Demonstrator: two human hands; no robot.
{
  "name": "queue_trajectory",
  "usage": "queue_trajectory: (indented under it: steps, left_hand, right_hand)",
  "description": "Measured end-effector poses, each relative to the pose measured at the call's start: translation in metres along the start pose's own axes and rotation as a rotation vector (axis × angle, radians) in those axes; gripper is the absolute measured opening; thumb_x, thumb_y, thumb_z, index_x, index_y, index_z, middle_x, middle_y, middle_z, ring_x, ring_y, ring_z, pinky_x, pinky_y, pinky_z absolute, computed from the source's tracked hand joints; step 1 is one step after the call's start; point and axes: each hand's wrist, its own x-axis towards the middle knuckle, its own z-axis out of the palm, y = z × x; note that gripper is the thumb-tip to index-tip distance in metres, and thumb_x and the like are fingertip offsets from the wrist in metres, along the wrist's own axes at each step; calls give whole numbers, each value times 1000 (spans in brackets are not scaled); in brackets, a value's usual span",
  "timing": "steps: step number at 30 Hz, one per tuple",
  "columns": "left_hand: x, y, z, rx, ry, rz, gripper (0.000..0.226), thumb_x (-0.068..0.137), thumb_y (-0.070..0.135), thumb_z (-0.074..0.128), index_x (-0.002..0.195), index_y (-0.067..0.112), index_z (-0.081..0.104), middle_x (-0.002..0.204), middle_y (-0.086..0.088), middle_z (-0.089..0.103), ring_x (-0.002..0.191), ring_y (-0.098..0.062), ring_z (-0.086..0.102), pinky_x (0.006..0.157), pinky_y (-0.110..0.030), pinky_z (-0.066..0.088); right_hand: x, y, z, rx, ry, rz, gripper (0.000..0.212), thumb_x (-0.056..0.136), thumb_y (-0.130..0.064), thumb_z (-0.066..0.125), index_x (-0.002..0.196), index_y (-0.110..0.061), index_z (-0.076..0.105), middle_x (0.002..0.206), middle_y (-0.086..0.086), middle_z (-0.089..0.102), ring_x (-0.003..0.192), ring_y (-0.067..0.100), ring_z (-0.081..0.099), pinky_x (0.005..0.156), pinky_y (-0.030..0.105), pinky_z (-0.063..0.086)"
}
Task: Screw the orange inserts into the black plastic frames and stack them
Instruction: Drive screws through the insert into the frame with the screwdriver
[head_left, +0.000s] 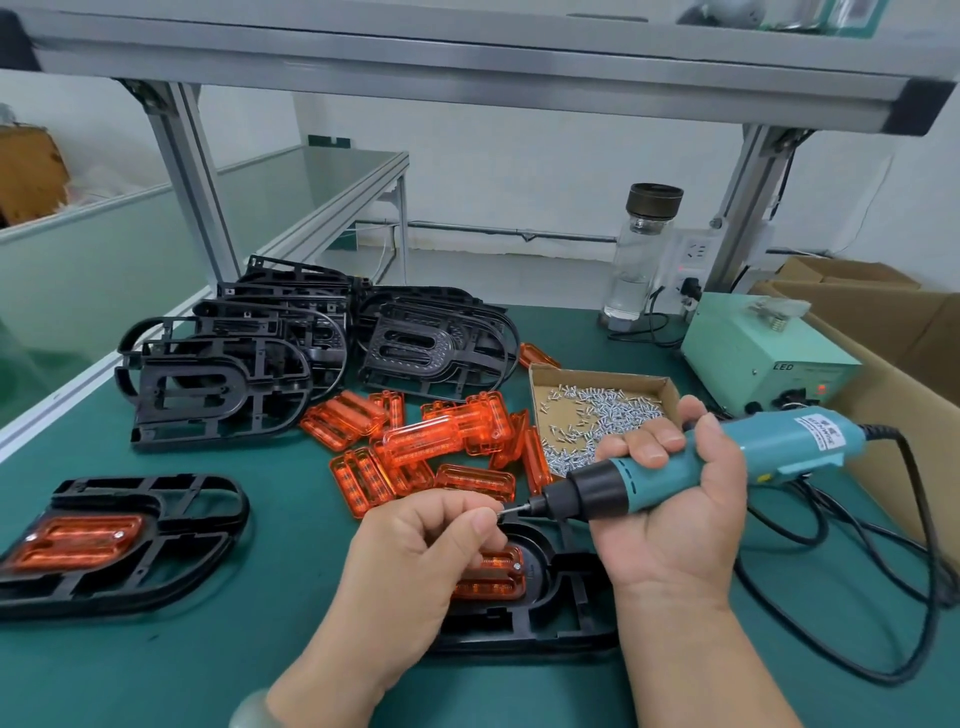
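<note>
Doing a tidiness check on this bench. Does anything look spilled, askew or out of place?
Nothing spilled: the screws sit inside their box. One orange insert lies apart from the heap, behind the box beside the frames. The heap itself is jumbled, some pieces on edge.

I get one wide-angle camera, worn on the head, looking forward and down across the green table (218, 665); left hand (415, 551) and right hand (675, 499) sit close at lower centre, shelf frame (467, 57) along the top
</note>
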Motion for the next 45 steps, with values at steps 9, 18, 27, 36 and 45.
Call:
queue_trajectory:
  steps: [9,18,27,36,45]
  left_hand:
    - [-1,0,2,10,12,25,24,84,11,66,69,28,73,65,3,71,53,1,58,51,-9,43]
    - [3,-5,-1,146,39,109,23,86,18,63,65,25,68,59,6,67,51,1,56,53,-8,43]
    - [9,-10,-11,226,-86,117,22,87,23,60,66,26,66,60,7,67,52,-2,57,54,-11,44]
    - [7,-9,-8,114,-55,134,16,70,46,63,85,43,70,73,13,72,64,0,64,60,-9,47]
    - [4,-9,-9,174,-19,183,24,80,11,70,72,34,71,68,5,70,58,-7,60,58,-12,48]
  right_hand:
    - [-2,1,1,-32,-10,-27,15,79,-24,55,94,-22,53,60,-11,46,45,4,44,58,20,48]
    - [-7,5,2,-71,-61,-31,6,91,-20,48,92,-24,52,60,-11,48,47,4,46,59,21,48]
    - [-8,5,2,-90,-86,-22,8,86,-21,50,93,-24,52,61,-10,48,47,5,46,59,22,48]
    - [-8,5,3,-79,-47,-36,8,86,-22,51,93,-24,52,61,-11,47,47,4,45,59,20,47]
    - [-8,2,1,-75,-45,-47,7,92,-21,46,94,-25,52,61,-12,48,47,3,46,60,20,48]
